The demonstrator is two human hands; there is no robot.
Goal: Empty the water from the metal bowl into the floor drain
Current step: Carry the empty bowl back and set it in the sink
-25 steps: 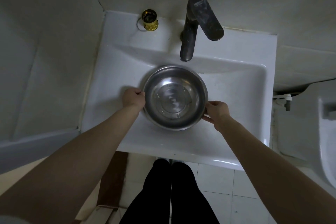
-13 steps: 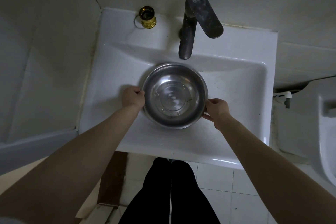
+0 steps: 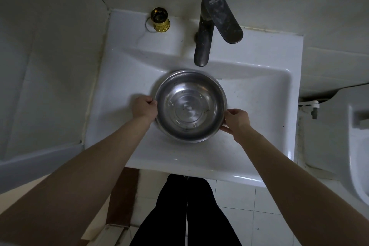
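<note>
Sink [image 3: 123, 78] drain: hidden under metal bowl [image 3: 190, 106]. Toilet [image 3: 357, 158]: cut by right edge. Both elbows: cut by bottom edge.

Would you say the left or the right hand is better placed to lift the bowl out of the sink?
Neither alone: left hand and right hand grip opposite rims of the metal bowl.

A round, shiny stainless-steel metal bowl [image 3: 190, 106] is sitting upright and level in the white basin, holding shallow clear water, just near of the spout.
</note>
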